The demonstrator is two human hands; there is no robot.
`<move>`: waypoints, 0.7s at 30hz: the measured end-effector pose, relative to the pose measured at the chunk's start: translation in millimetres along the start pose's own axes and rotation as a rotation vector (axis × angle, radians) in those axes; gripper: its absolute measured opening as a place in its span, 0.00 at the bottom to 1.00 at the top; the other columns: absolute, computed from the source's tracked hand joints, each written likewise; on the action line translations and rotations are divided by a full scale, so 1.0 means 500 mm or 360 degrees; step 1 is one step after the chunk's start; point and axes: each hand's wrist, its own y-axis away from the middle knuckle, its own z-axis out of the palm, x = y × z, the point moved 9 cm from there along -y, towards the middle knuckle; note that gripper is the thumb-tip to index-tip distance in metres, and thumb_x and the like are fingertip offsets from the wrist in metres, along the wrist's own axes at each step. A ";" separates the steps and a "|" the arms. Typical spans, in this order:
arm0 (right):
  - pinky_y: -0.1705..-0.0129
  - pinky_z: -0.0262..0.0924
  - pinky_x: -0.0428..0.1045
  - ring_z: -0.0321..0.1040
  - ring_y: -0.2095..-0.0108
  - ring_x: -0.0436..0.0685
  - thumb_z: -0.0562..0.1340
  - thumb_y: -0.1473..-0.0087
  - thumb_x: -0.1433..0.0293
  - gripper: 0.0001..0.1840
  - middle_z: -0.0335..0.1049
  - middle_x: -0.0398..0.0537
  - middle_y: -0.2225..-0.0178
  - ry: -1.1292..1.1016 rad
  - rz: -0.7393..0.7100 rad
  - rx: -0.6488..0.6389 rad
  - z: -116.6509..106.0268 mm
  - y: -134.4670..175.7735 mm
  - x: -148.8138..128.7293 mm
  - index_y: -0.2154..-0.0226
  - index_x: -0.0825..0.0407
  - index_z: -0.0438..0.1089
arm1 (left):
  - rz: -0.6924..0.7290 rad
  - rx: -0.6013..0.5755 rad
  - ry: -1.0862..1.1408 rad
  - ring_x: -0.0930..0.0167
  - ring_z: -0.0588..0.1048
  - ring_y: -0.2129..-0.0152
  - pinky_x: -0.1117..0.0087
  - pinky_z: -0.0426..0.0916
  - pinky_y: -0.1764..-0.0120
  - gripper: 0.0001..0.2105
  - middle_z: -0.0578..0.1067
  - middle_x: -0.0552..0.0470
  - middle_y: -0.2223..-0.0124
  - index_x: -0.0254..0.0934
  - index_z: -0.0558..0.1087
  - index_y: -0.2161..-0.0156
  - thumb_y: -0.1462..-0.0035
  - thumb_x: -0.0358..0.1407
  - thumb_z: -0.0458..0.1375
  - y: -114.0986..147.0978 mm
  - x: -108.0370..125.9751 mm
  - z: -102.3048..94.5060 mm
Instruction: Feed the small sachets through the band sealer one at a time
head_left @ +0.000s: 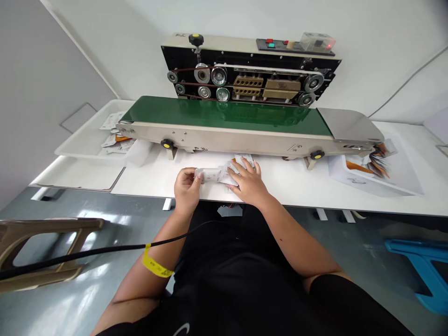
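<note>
At the front of the white table, my left hand (187, 186) pinches the left end of a small printed white packet (209, 175) between thumb and fingers. My right hand (248, 181) lies with its fingers spread over more white packets (227, 173), some with orange on them, pressing them against the tabletop. The packets overlap, so I cannot tell where one ends under the right palm. Just behind both hands stands the sealing machine, with its green conveyor belt (210, 114) above table height.
A white bin (371, 182) of orange and white packets stands at the right, and a white tray (84, 140) with packets at the left. Rollers and brass blocks (248, 86) sit behind the belt. A black cable (105, 249) crosses my left arm. A blue stool (425, 266) is at the right.
</note>
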 end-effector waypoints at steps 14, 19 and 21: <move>0.37 0.63 0.66 0.67 0.41 0.68 0.59 0.30 0.57 0.23 0.77 0.53 0.45 -0.0682 0.0001 0.0338 -0.062 0.000 -0.027 0.39 0.47 0.73 | -0.0237 -0.0328 0.0242 0.72 0.77 0.75 0.67 0.78 0.72 0.18 0.75 0.48 0.53 0.44 0.65 0.48 0.35 0.49 0.64 -0.006 -0.020 0.035; 0.62 0.76 0.54 0.78 0.62 0.57 0.56 0.31 0.44 0.28 0.78 0.54 0.52 -0.1930 0.0439 0.0132 -0.010 -0.011 -0.009 0.48 0.48 0.75 | -0.0210 -0.0318 0.0499 0.72 0.80 0.73 0.67 0.80 0.70 0.20 0.77 0.51 0.53 0.45 0.61 0.51 0.36 0.50 0.66 -0.003 -0.019 0.034; 0.69 0.74 0.49 0.78 0.67 0.54 0.58 0.33 0.42 0.30 0.77 0.54 0.51 -0.2323 0.0610 -0.0104 0.019 -0.016 -0.018 0.50 0.50 0.75 | -0.0181 -0.0299 0.0529 0.71 0.81 0.71 0.67 0.80 0.68 0.19 0.78 0.53 0.59 0.43 0.63 0.54 0.35 0.50 0.66 0.000 -0.017 0.033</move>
